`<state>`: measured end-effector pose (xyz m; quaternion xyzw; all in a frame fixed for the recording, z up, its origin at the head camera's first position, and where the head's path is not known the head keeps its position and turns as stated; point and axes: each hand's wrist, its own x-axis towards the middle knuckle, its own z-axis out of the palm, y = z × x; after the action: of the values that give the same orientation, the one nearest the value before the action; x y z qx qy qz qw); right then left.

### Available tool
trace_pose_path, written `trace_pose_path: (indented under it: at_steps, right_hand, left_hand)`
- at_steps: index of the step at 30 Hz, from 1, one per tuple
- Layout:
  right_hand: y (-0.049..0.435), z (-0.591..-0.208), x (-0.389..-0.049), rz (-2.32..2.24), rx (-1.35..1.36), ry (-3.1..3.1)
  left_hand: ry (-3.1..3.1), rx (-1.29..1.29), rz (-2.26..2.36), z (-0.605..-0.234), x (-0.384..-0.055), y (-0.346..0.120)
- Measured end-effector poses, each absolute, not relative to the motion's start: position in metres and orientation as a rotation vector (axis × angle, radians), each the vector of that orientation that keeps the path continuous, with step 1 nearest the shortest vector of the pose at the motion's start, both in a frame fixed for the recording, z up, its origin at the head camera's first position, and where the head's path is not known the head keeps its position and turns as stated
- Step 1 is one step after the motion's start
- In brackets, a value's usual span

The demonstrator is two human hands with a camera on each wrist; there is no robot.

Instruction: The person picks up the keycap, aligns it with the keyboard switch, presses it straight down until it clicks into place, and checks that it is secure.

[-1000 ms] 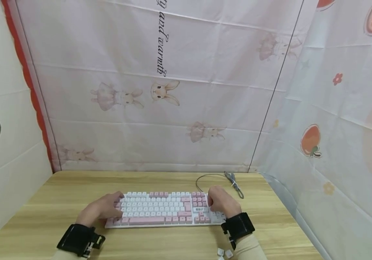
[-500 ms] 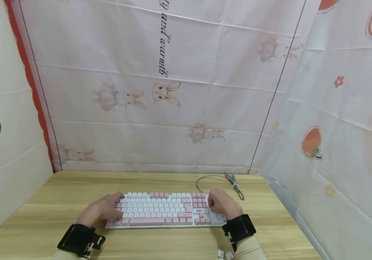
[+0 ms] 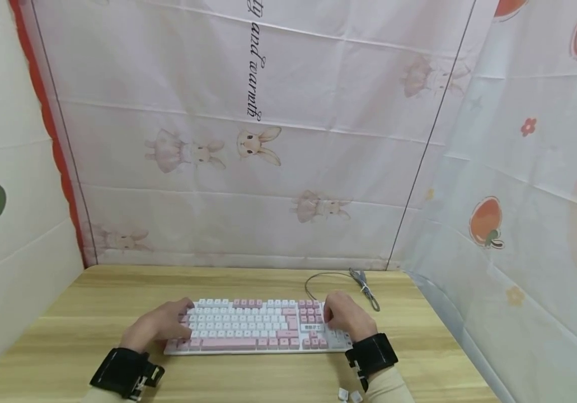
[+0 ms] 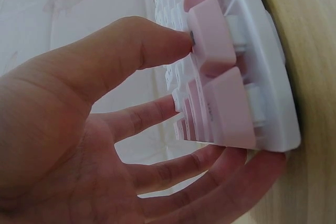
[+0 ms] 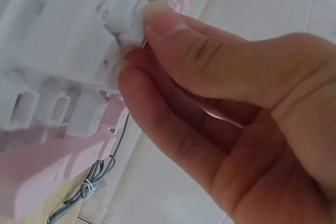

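Note:
A full-size white and pink keyboard lies flat on the wooden table. My left hand holds its left end. In the left wrist view the thumb touches a pink key near the front corner, while the other fingers reach round the left side. Over the number pad my right hand pinches a white keycap between thumb and bent fingers, close above the board. In the right wrist view, bare white switch posts show where some keycaps are off.
Loose white keycaps lie on the table in front of the keyboard, by my right forearm. Behind the keyboard's right end sits a bundled grey cable. Printed fabric hangs at the back and both sides.
Both hands keep their places on the keyboard, the right one still at the number pad. The head view has shifted slightly.

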<state>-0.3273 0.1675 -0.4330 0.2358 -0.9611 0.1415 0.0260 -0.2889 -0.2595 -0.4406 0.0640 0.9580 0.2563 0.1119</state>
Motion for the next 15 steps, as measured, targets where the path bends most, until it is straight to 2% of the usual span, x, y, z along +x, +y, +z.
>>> trace_pose_path:
  at_steps: [15]
  right_hand:
    - [0.1664,-0.4321,-0.3241,0.426,0.59,-3.002]
  left_hand:
    - [2.812,0.212,0.754,-0.4414,-0.2897,-0.2599]
